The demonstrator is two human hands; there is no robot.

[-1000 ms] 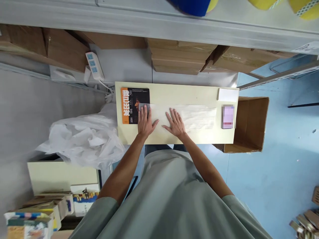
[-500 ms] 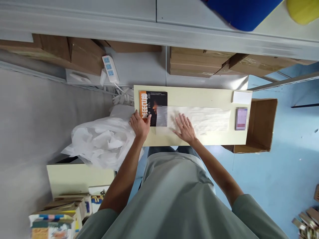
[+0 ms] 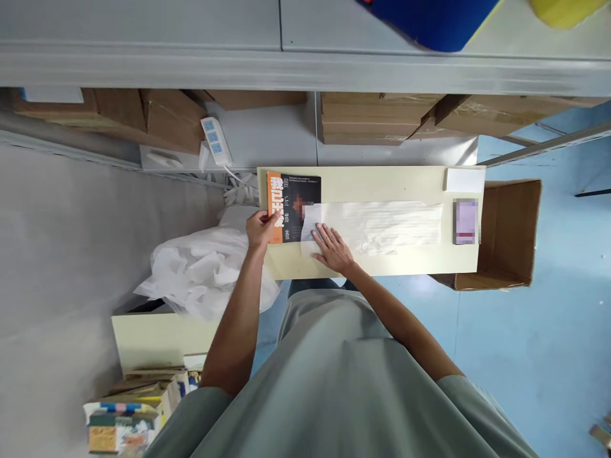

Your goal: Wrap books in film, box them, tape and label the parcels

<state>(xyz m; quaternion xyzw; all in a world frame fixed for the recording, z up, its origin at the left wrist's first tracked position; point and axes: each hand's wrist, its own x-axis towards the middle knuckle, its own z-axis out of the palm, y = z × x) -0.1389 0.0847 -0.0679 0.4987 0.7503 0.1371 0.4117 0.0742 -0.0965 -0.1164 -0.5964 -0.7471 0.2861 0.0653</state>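
A book (image 3: pixel 305 191) with a black and orange cover lies at the left end of the cream board (image 3: pixel 372 184). My left hand (image 3: pixel 260 228) grips its left edge, thumb on the cover and fingers curled at the side. A long strip of thin white translucent sheet (image 3: pixel 401 226) runs rightward along the board, and its left end overlaps the book's lower right part. My right hand (image 3: pixel 333 248) lies flat on this strip with fingers stretched out, close to the book's right edge. What lies under the palm is hidden.
On the board's right end are a white card-like piece (image 3: pixel 464 180) and a blurred purple item (image 3: pixel 466 221). An open cardboard box (image 3: pixel 510 235) is right of it. Crumpled white sheeting (image 3: pixel 205 267) and stacked books (image 3: pixel 128 413) are at left. A power strip (image 3: pixel 217 141) sits behind.
My right hand has slid left along the strip towards the book. My left thumb and fingers have closed on the book's left edge.
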